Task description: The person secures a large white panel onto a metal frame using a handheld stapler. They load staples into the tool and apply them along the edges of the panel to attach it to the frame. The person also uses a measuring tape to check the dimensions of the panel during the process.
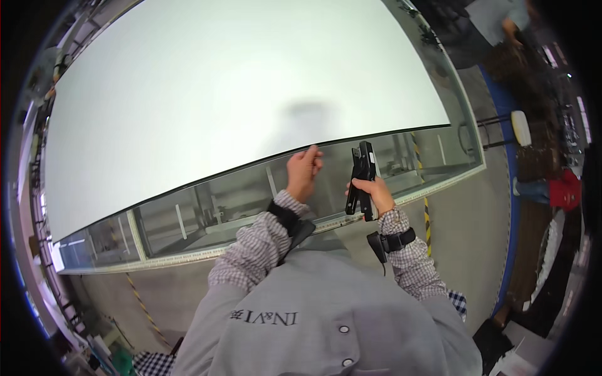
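Observation:
A large white sheet (207,81) with a thin dark front edge lies over a glass-topped table. My left hand (303,173) is closed, fingers curled and fingertips right at that dark edge. Whatever it pinches, if anything, is too small to make out. In my right hand (376,193) is a black stapler (366,164), gripped around its lower part. The stapler points away from me, its head just short of the sheet's edge, over the bare glass strip. Its two arms stand apart.
The table's pale front rim (188,255) runs between me and the sheet, with metal framework visible through the glass. A stool with a pale seat (520,128) stands to the right. Farther right are a person in red (565,190) and another person's hand (511,30).

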`<state>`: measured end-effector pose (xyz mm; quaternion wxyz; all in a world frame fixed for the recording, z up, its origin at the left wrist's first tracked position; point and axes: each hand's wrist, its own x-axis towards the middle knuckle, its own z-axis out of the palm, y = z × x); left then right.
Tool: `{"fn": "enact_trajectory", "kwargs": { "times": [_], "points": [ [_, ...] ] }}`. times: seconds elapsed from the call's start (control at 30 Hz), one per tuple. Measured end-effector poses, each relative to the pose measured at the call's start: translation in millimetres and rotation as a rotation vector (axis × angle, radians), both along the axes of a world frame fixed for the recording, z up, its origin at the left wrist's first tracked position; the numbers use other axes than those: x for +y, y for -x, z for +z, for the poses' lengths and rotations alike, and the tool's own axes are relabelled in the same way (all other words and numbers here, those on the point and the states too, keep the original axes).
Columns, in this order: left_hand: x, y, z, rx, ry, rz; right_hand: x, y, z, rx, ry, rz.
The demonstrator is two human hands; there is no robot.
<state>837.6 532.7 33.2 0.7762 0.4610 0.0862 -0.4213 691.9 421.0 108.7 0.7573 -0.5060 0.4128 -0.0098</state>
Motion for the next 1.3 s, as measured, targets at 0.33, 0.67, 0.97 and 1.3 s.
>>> {"fn": "enact_trajectory", "kwargs": {
  "times": [0.33, 0.67, 0.97, 1.3],
  "points": [
    [-41.3, 21.4, 7.1, 0.015, -0.135, 0.074, -18.5, -20.6, -14.3, 0.002, -0.025, 0.224],
    [-39.7, 23.9, 6.3, -0.015, -0.155, 0.113, -13.6, -25.9, -24.3, 0.036, 0.081, 0.296],
    [-40.1, 21.7, 5.4, 0.019, -0.157, 0.137, -9.4, -29.6, -11.1, 0.185, 0.236, 0.344],
    [-47.0, 26.1, 7.6, 0.007, -0.196, 0.087, -164.3, 65.1, 5.1, 0.309, 0.766, 0.261]
  ]
}}
